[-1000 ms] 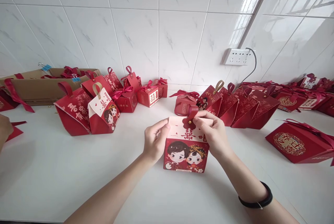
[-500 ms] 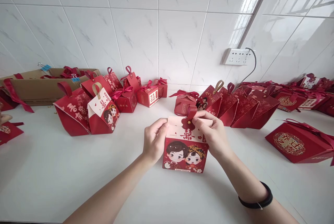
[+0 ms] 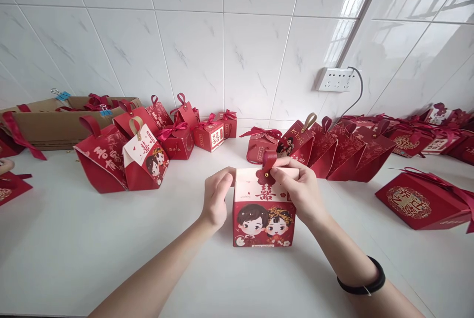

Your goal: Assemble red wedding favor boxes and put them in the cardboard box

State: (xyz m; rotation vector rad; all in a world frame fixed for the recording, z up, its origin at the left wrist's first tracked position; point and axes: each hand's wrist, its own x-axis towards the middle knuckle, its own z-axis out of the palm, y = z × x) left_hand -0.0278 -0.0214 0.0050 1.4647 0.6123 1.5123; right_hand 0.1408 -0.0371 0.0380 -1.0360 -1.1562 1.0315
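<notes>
A red and pink gift box (image 3: 263, 219) with a cartoon couple printed on its front stands upright on the white counter (image 3: 92, 239). My left hand (image 3: 216, 198) grips its upper left edge with curled fingers. My right hand (image 3: 299, 188) pinches the top right by the dark red tab (image 3: 267, 166) with a small gold stud. A black band circles my right wrist.
Several finished red boxes with ribbons and loops sit in groups at left (image 3: 126, 157), centre back (image 3: 209, 133) and right (image 3: 344, 145). A flat red box (image 3: 418, 204) lies far right. A cardboard carton (image 3: 55, 120) stands at back left. Another person's fingers (image 3: 5, 165) show at the left edge.
The box has been squared up and now stands straighter. My left fingers have curled tighter on its left edge. The other person's hand at left has drawn back.
</notes>
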